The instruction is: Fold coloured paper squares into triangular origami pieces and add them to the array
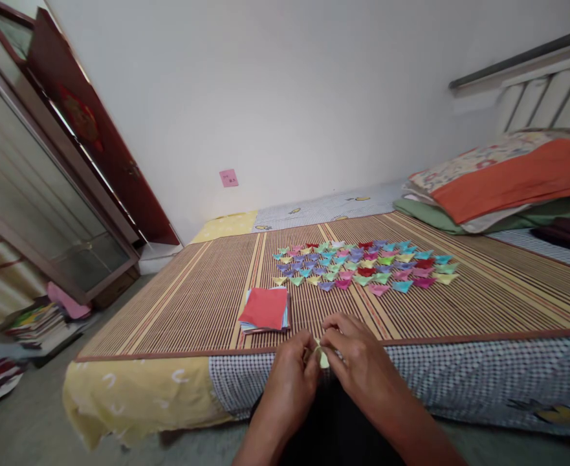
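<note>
Between my two hands, over the bed's near edge, is a small pale yellow-green piece of folded paper [323, 358]. My left hand [295, 362] pinches it from the left, and my right hand [355, 349] pinches it from the right. Fingers cover most of the paper, so its exact shape is hidden. Just beyond my left hand lies a stack of square paper sheets [265, 308] with a red one on top. Farther off, several small folded paper pieces [362, 266] in many colours are set out in rows.
A striped bamboo mat [182, 304] covers the bed, over a checked and yellow sheet [143, 391]. Folded bedding [508, 181] is piled at the right against a radiator [551, 97]. A dark red door [85, 110] and stacked books [37, 323] are on the left.
</note>
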The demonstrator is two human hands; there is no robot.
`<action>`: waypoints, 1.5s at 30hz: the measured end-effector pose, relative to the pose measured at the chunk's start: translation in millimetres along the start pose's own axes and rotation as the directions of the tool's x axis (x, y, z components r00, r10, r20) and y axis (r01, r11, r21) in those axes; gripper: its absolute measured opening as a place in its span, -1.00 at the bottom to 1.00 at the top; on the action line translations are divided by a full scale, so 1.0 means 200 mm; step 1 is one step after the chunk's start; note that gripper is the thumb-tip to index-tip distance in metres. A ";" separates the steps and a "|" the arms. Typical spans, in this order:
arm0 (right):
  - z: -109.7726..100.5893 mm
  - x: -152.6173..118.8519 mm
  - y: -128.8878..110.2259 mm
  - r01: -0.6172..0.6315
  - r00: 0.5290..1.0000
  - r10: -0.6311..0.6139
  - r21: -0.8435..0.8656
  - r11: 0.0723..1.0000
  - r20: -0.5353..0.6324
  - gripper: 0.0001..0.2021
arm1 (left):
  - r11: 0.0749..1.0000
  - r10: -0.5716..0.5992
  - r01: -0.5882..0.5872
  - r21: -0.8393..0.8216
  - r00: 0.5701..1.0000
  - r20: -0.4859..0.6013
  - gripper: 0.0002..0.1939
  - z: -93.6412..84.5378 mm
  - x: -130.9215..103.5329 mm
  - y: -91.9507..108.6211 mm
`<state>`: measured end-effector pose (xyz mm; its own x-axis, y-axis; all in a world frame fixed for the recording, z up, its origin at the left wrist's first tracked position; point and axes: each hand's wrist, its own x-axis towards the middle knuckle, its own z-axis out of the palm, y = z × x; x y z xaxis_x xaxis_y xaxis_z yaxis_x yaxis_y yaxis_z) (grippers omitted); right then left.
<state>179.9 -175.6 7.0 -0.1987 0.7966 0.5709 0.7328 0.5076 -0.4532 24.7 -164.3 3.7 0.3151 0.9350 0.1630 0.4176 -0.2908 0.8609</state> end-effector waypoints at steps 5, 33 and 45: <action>0.01 0.00 -0.01 -0.002 1.000 0.000 0.056 0.998 0.022 -0.80 | 1.000 0.029 -0.029 0.002 0.999 -0.028 -0.86 0.00 0.00 -0.01; 0.10 -0.02 -0.04 -0.195 0.972 0.201 0.066 0.979 -0.123 -0.83 | 0.963 0.225 -0.167 0.211 0.930 -0.291 -0.82 0.00 -0.03 0.03; 0.08 -0.03 -0.03 -0.118 0.987 0.101 -0.133 0.984 -0.126 -0.78 | 0.907 0.315 -0.254 0.337 0.939 -0.139 -0.74 0.03 -0.02 -0.05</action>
<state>166.1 -178.4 -6.0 -0.0403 0.7960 0.6039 0.8313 0.3621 -0.4218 25.0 -167.1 -8.2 0.3091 0.8145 0.4909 0.5857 -0.5697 0.5766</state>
